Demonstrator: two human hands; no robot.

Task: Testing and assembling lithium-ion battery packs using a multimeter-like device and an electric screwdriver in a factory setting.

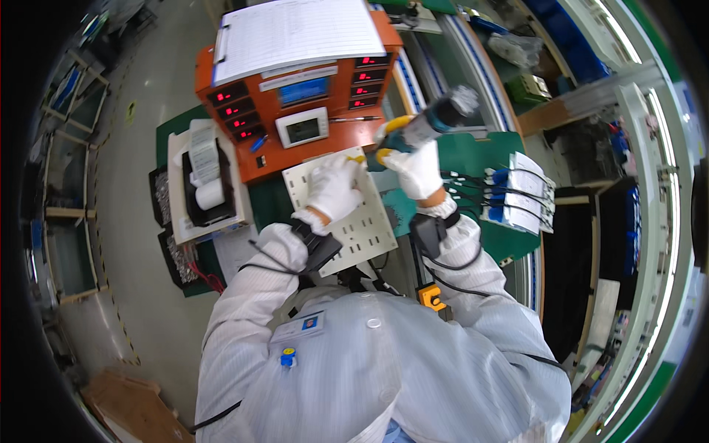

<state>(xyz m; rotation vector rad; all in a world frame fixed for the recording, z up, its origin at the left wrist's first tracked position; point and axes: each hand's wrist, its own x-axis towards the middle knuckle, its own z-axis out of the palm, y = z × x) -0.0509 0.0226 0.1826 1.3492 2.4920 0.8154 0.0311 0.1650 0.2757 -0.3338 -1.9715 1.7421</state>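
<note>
Screwdriver (pixel 425 125), powered, looks heavy and rigid; we see the right hand (pixel 417 171) clenched around its grip. Our left hand (pixel 334 186) presses flat on the stiff white panel (pixel 362 221).

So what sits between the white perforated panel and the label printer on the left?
In the head view, only bare green mat lies between the white perforated panel and the label printer.

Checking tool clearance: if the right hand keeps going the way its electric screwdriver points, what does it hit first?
Probably the white perforated plate. The right hand holds the electric screwdriver, tip aimed down-left at the plate's upper edge, beside the left hand. Depth is unclear, so contact can't be confirmed.
</note>
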